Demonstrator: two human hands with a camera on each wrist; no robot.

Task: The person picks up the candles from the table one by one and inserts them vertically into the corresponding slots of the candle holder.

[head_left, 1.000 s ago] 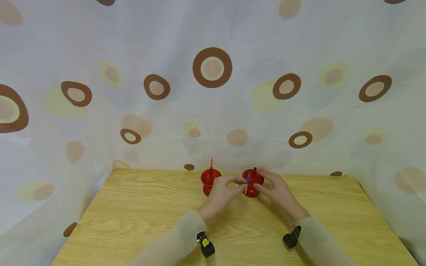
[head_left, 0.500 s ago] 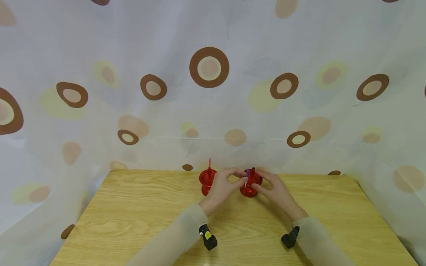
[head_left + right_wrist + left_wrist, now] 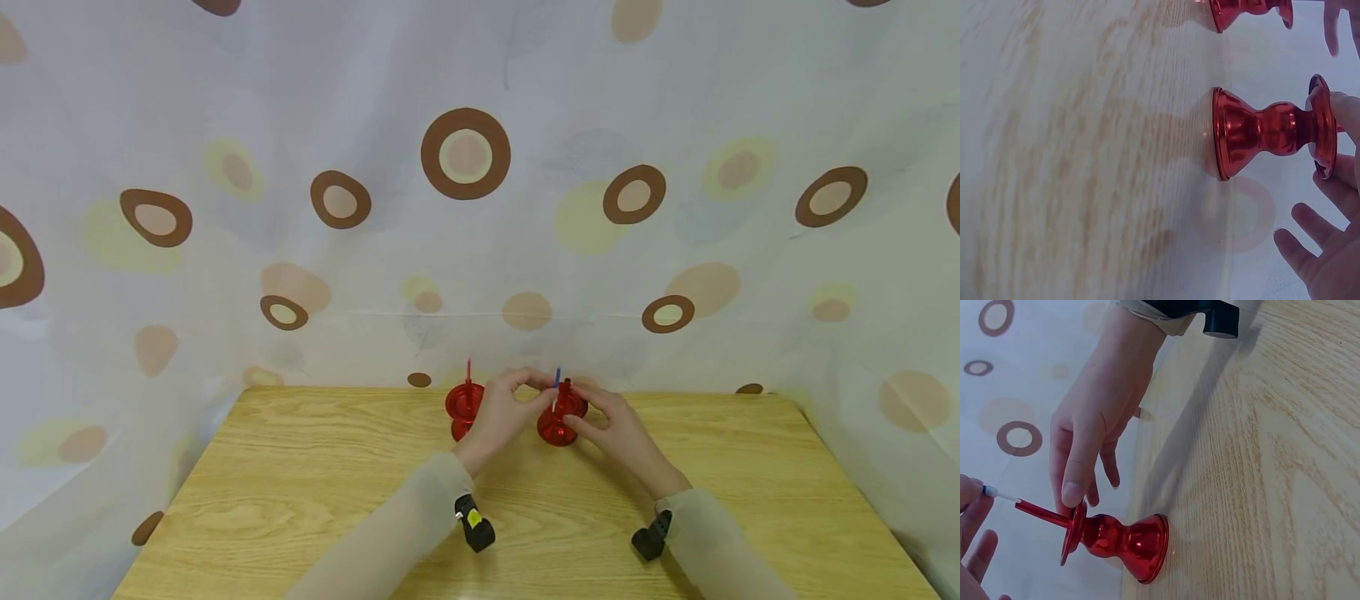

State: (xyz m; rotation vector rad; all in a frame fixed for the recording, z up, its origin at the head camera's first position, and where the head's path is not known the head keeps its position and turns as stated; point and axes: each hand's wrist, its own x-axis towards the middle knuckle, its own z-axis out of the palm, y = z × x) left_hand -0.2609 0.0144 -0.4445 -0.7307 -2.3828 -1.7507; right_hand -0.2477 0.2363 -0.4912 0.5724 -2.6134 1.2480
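My left hand (image 3: 501,419) pinches a thin blue-and-white candle (image 3: 557,377) between thumb and fingers, blue end up. In the left wrist view, the candle's white tip (image 3: 1005,495) meets or nearly meets the mouth of a red tube (image 3: 1044,512) that rises from a shiny red candlestick (image 3: 1104,536); whether it is inside I cannot tell. With thumb and fingers, my right hand (image 3: 626,433) holds the dish rim of this upright candlestick, whose base stands on the table. A second red candlestick (image 3: 459,402), holding an upright pink candle (image 3: 469,369), is left of it, partly behind my left hand.
The light wooden table (image 3: 315,467) reaches back to a hanging white sheet (image 3: 405,250) printed with brown and yellow circles. Both candlesticks stand near the table's far edge. A black wrist camera (image 3: 474,523) is strapped to each wrist.
My left hand has lifted the blue-and-white candle higher, bringing its white tip up beside the tube's top. My right hand keeps its hold on the candlestick. The head view has shifted slightly.
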